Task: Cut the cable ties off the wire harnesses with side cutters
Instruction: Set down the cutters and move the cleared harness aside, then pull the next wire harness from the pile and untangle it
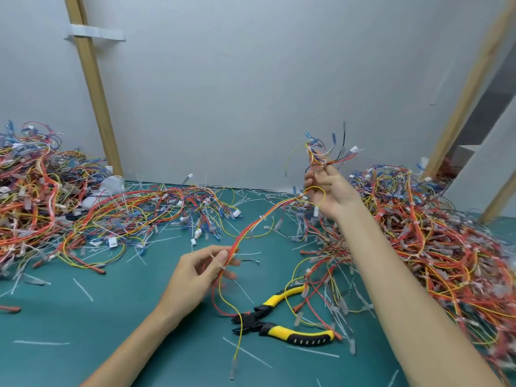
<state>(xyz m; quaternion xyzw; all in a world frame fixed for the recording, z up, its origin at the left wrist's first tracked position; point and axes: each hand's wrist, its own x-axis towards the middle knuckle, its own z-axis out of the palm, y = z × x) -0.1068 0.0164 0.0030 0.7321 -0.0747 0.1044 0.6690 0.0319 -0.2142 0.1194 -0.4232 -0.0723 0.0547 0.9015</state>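
A wire harness (265, 216) of red, orange and yellow wires stretches in the air between my two hands. My left hand (195, 272) pinches its lower part between thumb and fingers, where a white cable tie (220, 263) shows. My right hand (326, 182), raised higher and farther back, grips the upper end, whose blue and white connectors fan out above the fingers. The side cutters (282, 319), with yellow and black handles, lie on the green mat between my forearms, jaws pointing left. No hand touches them.
A large heap of harnesses (435, 238) fills the right side, another heap (39, 196) the left and back. Cut white tie scraps (82, 289) lie scattered on the green mat (83, 331). A white wall with wooden posts (92, 88) stands behind.
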